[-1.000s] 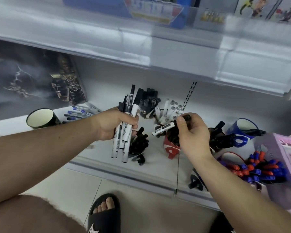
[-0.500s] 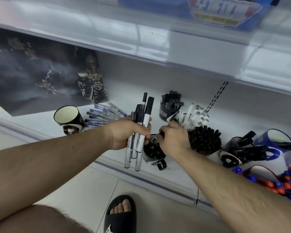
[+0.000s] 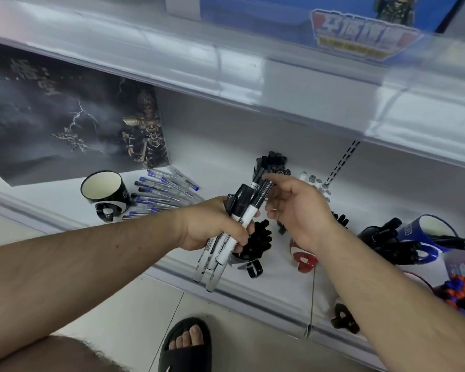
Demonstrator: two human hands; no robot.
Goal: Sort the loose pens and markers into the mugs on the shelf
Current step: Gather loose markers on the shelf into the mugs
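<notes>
Bare shelf [image 3: 220, 167] behind black mug [image 3: 104, 193]; upper shelf [image 3: 226, 73] overhangs.

red mug [image 3: 302, 257] mostly hidden behind right hand [image 3: 297, 213], orange-blue pens [image 3: 459, 292] cut off at right edge

I have a single view, from the camera worn on the person's head, looking forward and steeply down, wide-angle so straight edges bow toward the frame's borders. It sits close to the white shelf [image 3: 266, 267], which crosses the middle from left to lower right, with the upper shelf's front lip [image 3: 226, 71] running across the top. Both forearms enter from the bottom corners and meet near centre, where the left hand [image 3: 212, 226] and right hand [image 3: 298, 208] are in near range. At the bottom edge I look straight down on a knee and a sandalled foot [image 3: 185, 345] on the floor tiles
</notes>
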